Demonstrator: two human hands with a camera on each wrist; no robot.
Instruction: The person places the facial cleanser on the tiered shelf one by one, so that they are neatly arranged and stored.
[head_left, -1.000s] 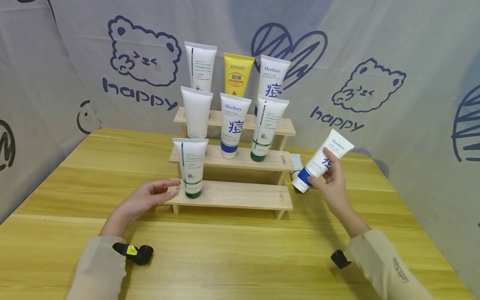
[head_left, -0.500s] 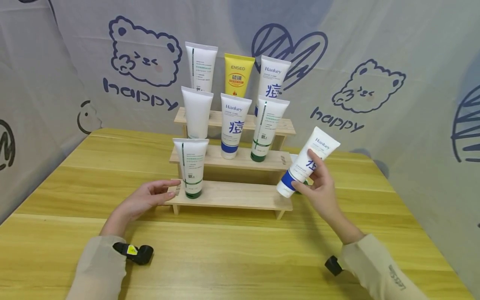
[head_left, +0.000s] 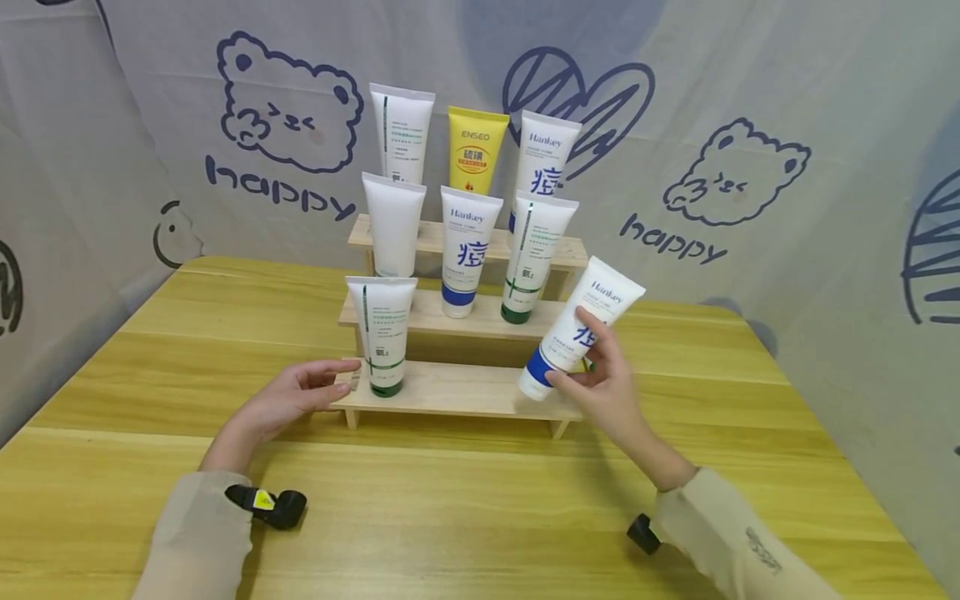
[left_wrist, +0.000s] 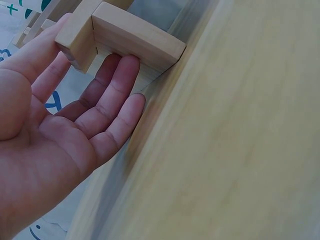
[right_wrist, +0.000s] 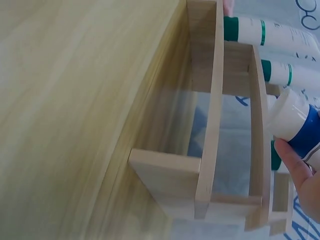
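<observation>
My right hand (head_left: 611, 392) grips a white squeeze tube (head_left: 592, 304) with a blue band and Hankey lettering. The tube leans, its white cap (right_wrist: 289, 114) low over the right part of the bottom step. My left hand (head_left: 288, 396) holds the left end of the three-step wooden stand (head_left: 465, 390), thumb and fingers about the bottom step's end (left_wrist: 82, 35). Close beside those fingers, a white tube with a green cap (head_left: 386, 333) stands on that step. Its middle step carries a plain white tube (head_left: 393, 225), a blue-banded tube (head_left: 462, 250) and a green-capped tube (head_left: 536, 258).
On the top step stand a white tube (head_left: 402, 129), a yellow tube (head_left: 476, 146) and another Hankey tube (head_left: 546, 150). Behind the right hand, a green bit (head_left: 589, 364) shows. A printed cloth (head_left: 300, 50) hangs behind the wooden table (head_left: 450, 517).
My right hand has carried the blue-banded tube leftward, from beside the stand to over the right part of its bottom step. The left hand has stayed at the stand's left end.
</observation>
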